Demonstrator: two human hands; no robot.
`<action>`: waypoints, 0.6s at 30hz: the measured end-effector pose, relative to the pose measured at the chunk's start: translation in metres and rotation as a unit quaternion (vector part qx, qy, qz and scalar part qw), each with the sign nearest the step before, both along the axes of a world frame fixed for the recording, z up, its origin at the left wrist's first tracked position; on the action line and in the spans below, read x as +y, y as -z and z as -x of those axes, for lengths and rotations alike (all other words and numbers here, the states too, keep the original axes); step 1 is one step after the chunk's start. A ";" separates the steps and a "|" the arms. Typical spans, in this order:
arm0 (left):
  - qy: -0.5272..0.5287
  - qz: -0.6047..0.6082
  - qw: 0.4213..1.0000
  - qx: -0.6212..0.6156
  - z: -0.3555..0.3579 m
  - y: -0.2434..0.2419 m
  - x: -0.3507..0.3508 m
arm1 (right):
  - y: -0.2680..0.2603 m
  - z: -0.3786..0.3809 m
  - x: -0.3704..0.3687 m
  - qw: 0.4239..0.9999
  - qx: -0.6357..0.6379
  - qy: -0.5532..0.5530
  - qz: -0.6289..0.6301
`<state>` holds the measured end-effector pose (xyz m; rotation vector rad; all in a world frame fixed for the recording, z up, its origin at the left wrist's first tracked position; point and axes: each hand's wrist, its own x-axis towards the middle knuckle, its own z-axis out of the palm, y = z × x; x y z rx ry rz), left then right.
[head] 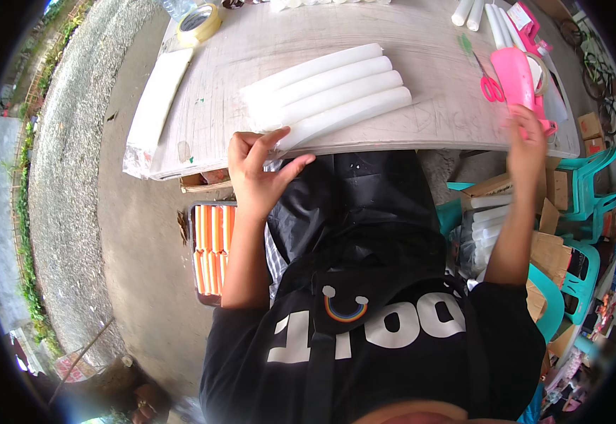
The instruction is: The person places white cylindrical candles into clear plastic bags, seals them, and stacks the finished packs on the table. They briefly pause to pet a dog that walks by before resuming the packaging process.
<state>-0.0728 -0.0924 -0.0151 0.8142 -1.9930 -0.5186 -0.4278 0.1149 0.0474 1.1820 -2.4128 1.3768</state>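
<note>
Four white cylindrical sticks (340, 85) lie side by side on the wooden table (435, 63), their left ends in clear plastic wrap. My left hand (260, 164) is at the table's front edge by those wrapped ends, thumb and index finger apart; whether it pinches the plastic I cannot tell. At the right, my right hand (528, 127) is on the lower end of a pink tape dispenser (514, 74), slightly blurred. Red-handled scissors (492, 89) lie just left of the dispenser. A wrapped white pack (162, 100) rests along the table's left side.
A roll of clear tape (199, 24) stands at the back left. More white sticks (469, 11) lie at the back right. Below the table are a tray of orange-and-white packs (213, 249), at left, and teal plastic chairs (586, 180) with cardboard boxes (551, 254), at right.
</note>
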 end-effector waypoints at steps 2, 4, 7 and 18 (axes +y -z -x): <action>-0.022 -0.008 1.000 0.007 0.002 0.006 -0.002 | 0.005 -0.041 -0.041 0.986 0.102 -0.129 -0.025; -0.024 -0.025 0.999 0.024 0.006 0.010 -0.003 | 0.000 -0.086 -0.074 0.950 0.183 -0.248 -0.046; -0.031 -0.067 0.997 0.037 0.005 0.004 0.000 | 0.003 -0.132 -0.110 0.918 0.143 -0.368 -0.042; -0.018 -0.069 0.996 0.045 0.007 0.005 0.000 | 0.012 -0.156 -0.149 0.879 0.151 -0.443 -0.092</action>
